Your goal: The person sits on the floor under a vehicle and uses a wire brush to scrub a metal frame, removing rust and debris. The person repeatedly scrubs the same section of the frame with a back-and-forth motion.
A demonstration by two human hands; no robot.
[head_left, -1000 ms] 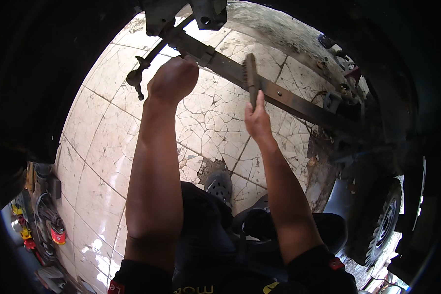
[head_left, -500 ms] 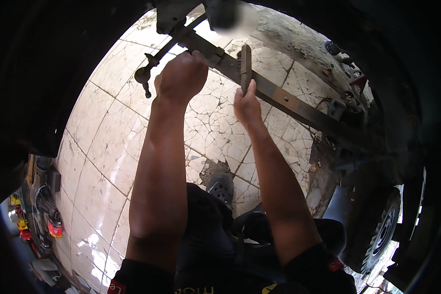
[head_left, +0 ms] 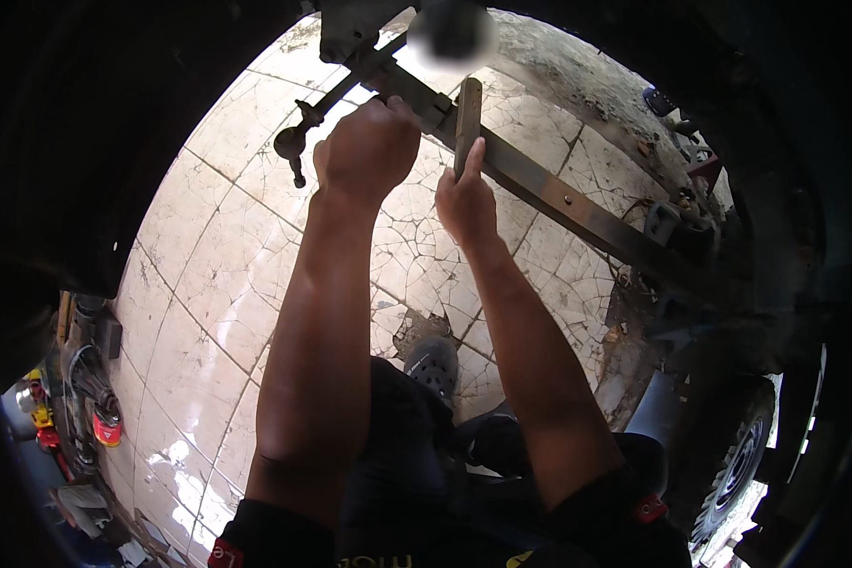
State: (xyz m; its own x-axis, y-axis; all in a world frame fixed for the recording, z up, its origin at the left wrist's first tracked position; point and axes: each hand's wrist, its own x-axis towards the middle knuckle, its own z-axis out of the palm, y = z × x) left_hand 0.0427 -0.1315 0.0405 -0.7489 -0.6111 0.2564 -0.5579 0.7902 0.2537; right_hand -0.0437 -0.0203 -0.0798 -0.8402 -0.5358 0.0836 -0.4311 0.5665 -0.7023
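A long metal beam [head_left: 592, 213] runs slantwise under the vehicle, from the upper middle down to the right. At its upper end, my left hand [head_left: 367, 151] is closed around it, and its fingertips are hidden. In my right hand [head_left: 468, 204] is a wooden-handled brush [head_left: 468, 118], held upright against the beam with one finger stretched along the handle. The brush's bristles do not show at this angle. Left of my left hand, a rod ends in a rounded joint [head_left: 290, 144].
Cracked pale tiles [head_left: 246, 227] cover the floor. My shoe [head_left: 432, 367] stands beside a broken patch. At the lower right is a wheel [head_left: 736, 459]. Tools and a red can [head_left: 106, 431] lie at the lower left. Dark vehicle parts [head_left: 350, 33] hang overhead.
My right hand has moved the brush left along the beam and turned it, so its bristles no longer show. My left hand keeps its place on the beam. The whole view has shifted slightly.
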